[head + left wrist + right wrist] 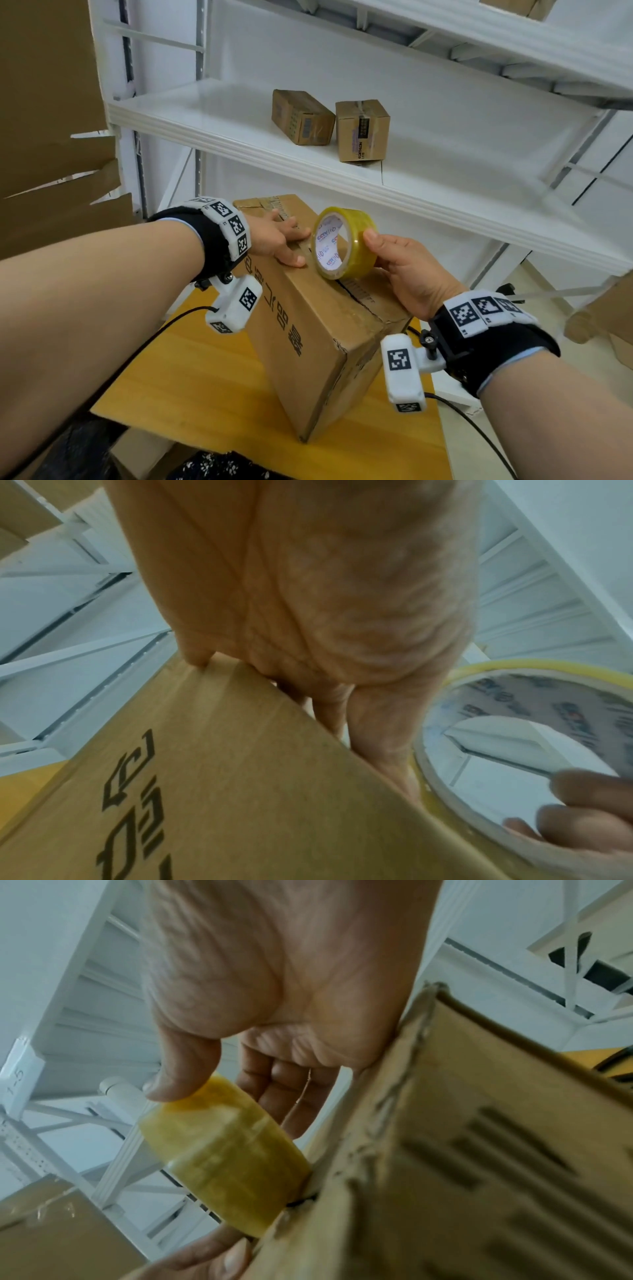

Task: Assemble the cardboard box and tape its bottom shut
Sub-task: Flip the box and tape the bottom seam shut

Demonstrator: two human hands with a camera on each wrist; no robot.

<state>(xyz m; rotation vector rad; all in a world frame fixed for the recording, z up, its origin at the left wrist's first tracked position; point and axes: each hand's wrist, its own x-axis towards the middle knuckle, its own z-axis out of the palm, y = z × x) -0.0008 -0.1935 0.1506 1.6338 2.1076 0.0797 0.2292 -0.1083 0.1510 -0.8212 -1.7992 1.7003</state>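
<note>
A brown cardboard box [318, 329] with black print stands tilted on the yellow table [212, 387], its closed flaps facing up with a seam along the middle. My left hand [277, 240] lies flat on the far part of the flaps, fingers straight, pressing them down. My right hand [404, 263] grips a yellowish roll of clear tape [344, 241], thumb on its outer face and fingers behind, with the roll's rim touching the seam. In the right wrist view the tape roll [222, 1161] meets the box edge [445, 1150]. The left wrist view shows the left palm [308, 601] over the box [222, 791].
A white metal shelf [308, 154] stands right behind the table, carrying two small taped cartons [301, 116] [361, 130]. Flattened cardboard [51, 137] leans at the left. Cables [144, 349] trail from the wrist cameras across the table.
</note>
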